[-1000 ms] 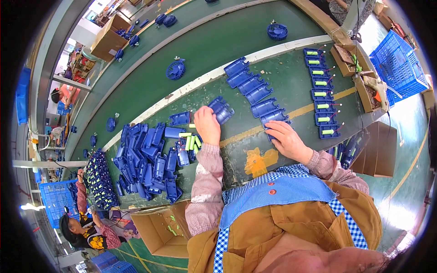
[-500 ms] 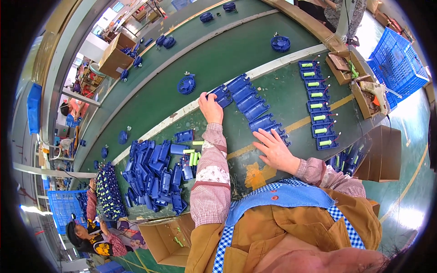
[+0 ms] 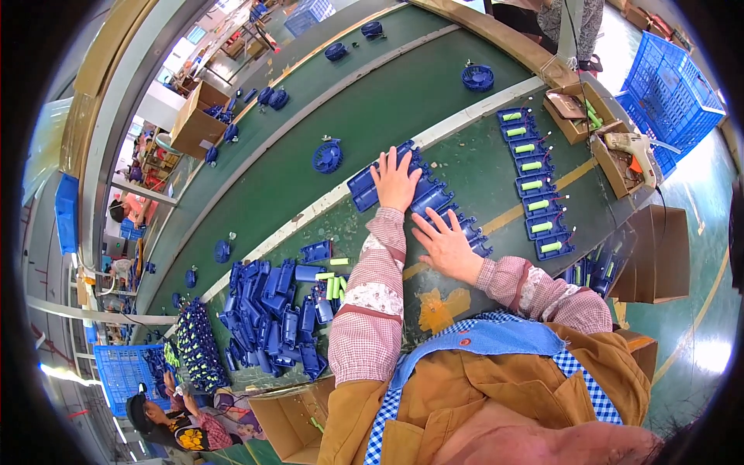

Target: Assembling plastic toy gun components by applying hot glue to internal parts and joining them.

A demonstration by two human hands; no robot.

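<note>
A slanting row of empty blue plastic casings (image 3: pixel 363 190) lies on the green table in front of me. My left hand (image 3: pixel 395 184) is open, its fingers spread flat over the far part of that row. Nearer to me, my right hand (image 3: pixel 448 249) is also open, with its fingertips on or just over the near casings; exact contact is hard to tell. Parts of the row are hidden under both hands. Off to the right stands a second column of blue casings (image 3: pixel 532 166), each with a light-green battery cell and thin wires.
A heap of blue casings (image 3: pixel 267 318) and loose green cells (image 3: pixel 333 287) lie left of my left forearm. Beyond the white strip sit round blue fans (image 3: pixel 327 157). A glue gun (image 3: pixel 632 151) rests on cardboard boxes at right. Another person (image 3: pixel 167 422) works at lower left.
My left hand has moved right, from the far-left casing onto the row, and its fingers have spread. My right hand has shifted slightly left. The far casings now sit closer together.
</note>
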